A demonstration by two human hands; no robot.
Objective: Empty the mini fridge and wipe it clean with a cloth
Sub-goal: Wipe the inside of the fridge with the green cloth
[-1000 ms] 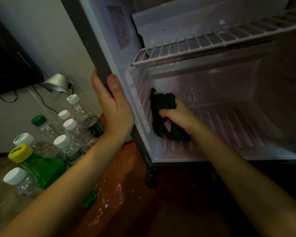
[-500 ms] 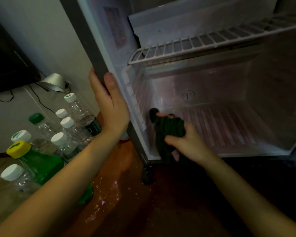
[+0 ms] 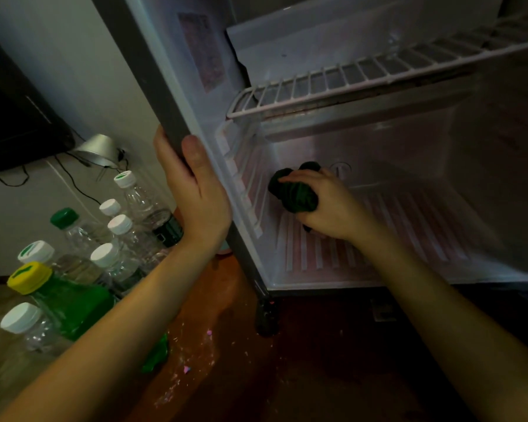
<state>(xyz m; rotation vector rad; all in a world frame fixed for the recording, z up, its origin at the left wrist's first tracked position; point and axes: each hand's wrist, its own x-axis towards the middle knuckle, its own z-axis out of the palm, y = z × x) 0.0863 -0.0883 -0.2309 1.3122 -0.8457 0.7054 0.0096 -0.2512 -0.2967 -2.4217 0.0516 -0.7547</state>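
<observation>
The mini fridge (image 3: 439, 233) stands open with nothing on its ribbed floor or on its white wire shelf (image 3: 363, 74). My right hand (image 3: 329, 205) is inside the lower compartment, shut on a bunched dark green cloth (image 3: 293, 193) pressed against the back left part of the floor, near the left inner wall. My left hand (image 3: 195, 190) grips the fridge's dark left front edge (image 3: 153, 86), thumb on the inner side.
Several plastic bottles (image 3: 119, 239) with white and green caps stand on the floor left of the fridge, with a green bottle with a yellow cap (image 3: 64, 296) in front. A silver lamp (image 3: 99, 149) and black cables lie by the wall. The brown floor (image 3: 226, 360) has small specks.
My right hand has pushed the cloth from the front left edge of the fridge floor back toward the rear wall. My left hand keeps its grip on the fridge's edge.
</observation>
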